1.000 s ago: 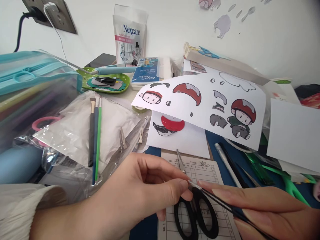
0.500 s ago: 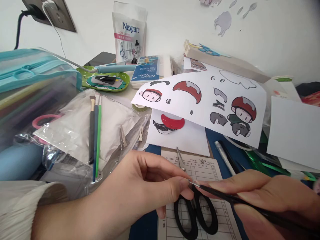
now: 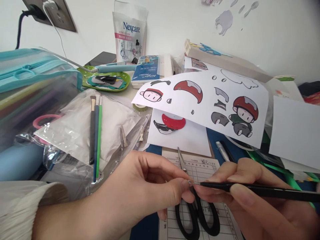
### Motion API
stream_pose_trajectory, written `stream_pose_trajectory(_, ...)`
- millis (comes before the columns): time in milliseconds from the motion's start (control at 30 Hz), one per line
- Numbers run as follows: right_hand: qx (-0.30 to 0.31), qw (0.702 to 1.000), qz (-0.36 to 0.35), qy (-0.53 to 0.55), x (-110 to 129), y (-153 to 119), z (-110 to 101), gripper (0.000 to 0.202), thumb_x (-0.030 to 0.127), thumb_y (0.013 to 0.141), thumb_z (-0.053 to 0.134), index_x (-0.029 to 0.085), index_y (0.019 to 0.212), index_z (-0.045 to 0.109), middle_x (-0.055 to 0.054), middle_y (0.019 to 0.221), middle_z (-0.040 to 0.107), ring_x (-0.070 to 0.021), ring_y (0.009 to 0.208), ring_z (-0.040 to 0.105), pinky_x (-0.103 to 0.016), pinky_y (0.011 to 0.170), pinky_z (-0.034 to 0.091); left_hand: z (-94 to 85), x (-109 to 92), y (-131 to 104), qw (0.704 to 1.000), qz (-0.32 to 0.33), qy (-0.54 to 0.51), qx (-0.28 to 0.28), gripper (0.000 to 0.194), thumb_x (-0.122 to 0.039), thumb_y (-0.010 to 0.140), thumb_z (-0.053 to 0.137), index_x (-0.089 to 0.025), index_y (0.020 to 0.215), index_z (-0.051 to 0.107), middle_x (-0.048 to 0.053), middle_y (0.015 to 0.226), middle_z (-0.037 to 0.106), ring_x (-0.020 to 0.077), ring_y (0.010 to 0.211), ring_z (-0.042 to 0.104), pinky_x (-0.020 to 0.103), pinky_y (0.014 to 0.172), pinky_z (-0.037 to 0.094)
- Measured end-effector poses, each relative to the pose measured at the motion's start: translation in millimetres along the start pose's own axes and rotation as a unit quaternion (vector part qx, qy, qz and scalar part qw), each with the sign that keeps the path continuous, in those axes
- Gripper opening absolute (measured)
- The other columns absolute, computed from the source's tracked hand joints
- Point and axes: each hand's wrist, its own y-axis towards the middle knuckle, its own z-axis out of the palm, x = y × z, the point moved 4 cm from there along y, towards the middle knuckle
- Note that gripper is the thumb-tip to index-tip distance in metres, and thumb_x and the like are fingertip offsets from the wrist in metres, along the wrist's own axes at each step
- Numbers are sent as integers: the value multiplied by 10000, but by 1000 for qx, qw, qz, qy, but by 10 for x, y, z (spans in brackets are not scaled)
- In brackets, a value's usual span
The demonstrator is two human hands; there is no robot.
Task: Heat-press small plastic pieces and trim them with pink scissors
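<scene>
My left hand (image 3: 147, 186) is closed, thumb and index finger pinched together around something too tiny to make out. In my right hand (image 3: 272, 213) lies a slim black tool (image 3: 265, 190) with a fine metal tip; its exact kind is not clear. That tip touches the left fingertips. Beneath the hands, black-handled scissors (image 3: 217, 218) rest on a printed form (image 3: 205, 163), partly covered by my fingers. Just beyond, a white card (image 3: 192, 141) carries a shiny red cut piece (image 3: 174, 122) and a black-and-grey one (image 3: 162, 128).
A printed sheet of cartoon figures (image 3: 180, 106) overlaps the card. Paintbrushes (image 3: 92, 136) lie on a plastic-wrapped packet (image 3: 72, 133) at the left, beside a turquoise zip bag (image 3: 42, 76). Farther back are a green tray (image 3: 122, 87), a marker box (image 3: 146, 71) and a Nexcare pouch (image 3: 130, 40).
My right hand has turned, so the black tool lies nearly level instead of slanting down to the right. Its tip stays at the left fingertips; the left hand has barely moved.
</scene>
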Motion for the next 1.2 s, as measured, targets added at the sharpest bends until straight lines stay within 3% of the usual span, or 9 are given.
stream_pose_trajectory(300, -5, 999, 51, 1, 68, 82, 167, 388, 586, 645, 870, 274, 755, 665, -69, 771, 716, -333, 818, 763, -470, 739, 668, -22, 14, 26, 1000, 2, -5, -5, 111, -185, 777, 779, -235, 679, 790, -60, 629, 763, 23, 387, 487, 126, 446, 483)
stream_pose_trajectory(433, 15, 997, 74, 21, 82, 70, 182, 271, 490, 731, 850, 259, 724, 708, -56, 768, 733, -264, 702, 772, -363, 631, 671, -23, 10, 41, 1000, 8, 1, -19, 103, -190, 755, 774, -239, 666, 793, -60, 612, 759, 25, 375, 485, 125, 427, 472)
stream_pose_trajectory(567, 69, 993, 78, 56, 50, 83, 149, 98, 375, 850, 780, 291, 807, 756, -25, 808, 763, -207, 721, 788, -267, 674, 656, -16, -16, 31, 999, 5, 12, -33, 101, -199, 737, 768, -235, 644, 786, -49, 599, 758, 30, 368, 485, 114, 361, 375)
stream_pose_trajectory(667, 90, 994, 50, 48, 19, 113, 122, 73, 349, 886, 744, 294, 837, 751, -21, 806, 767, -215, 727, 791, -278, 678, 661, -12, -21, 21, 999, 1, 29, -40, 85, -204, 710, 771, -227, 630, 782, -41, 594, 755, 27, 359, 482, 109, 327, 297)
stream_pose_trajectory(800, 26, 995, -82, -52, 92, 213, 63, 169, 427, 846, 771, 268, 834, 717, -37, 821, 754, -248, 687, 781, -354, 633, 676, -61, 3, 8, 996, -2, 52, -71, 71, -264, 685, 819, -214, 645, 788, 0, 639, 784, 42, 349, 533, 101, 299, 254)
stream_pose_trajectory(867, -17, 972, -188, -140, 200, 282, 44, 246, 482, 807, 795, 259, 847, 698, -55, 831, 748, -285, 756, 784, -407, 671, 680, -85, -4, 18, 996, 0, 39, -84, 122, -311, 653, 861, -206, 655, 799, 31, 681, 801, 67, 373, 580, 105, 287, 271)
stream_pose_trajectory(1000, -59, 858, -393, -325, 423, 377, 76, 265, 498, 819, 777, 265, 899, 680, -68, 878, 754, -303, 890, 779, -425, 743, 674, -73, -141, 70, 989, 41, 7, -141, 275, -373, 559, 912, -145, 688, 830, 126, 856, 830, 142, 629, 723, 97, 363, 405)
stream_pose_trajectory(1100, -75, 809, -451, -369, 484, 418, 88, 204, 432, 851, 759, 266, 927, 668, -69, 921, 766, -285, 913, 777, -400, 752, 669, 31, -277, 152, 985, 78, -18, -156, 334, -356, 540, 910, -111, 757, 843, 140, 907, 824, 200, 890, 737, 129, 650, 576)
stream_pose_trajectory(1200, -91, 778, -488, -385, 489, 438, 105, 107, 278, 876, 740, 266, 938, 654, -52, 930, 779, -245, 888, 783, -348, 747, 664, 149, -363, 297, 982, 114, -29, -146, 229, -314, 579, 875, -126, 698, 823, 107, 885, 809, 222, 1002, 701, 210, 887, 585)
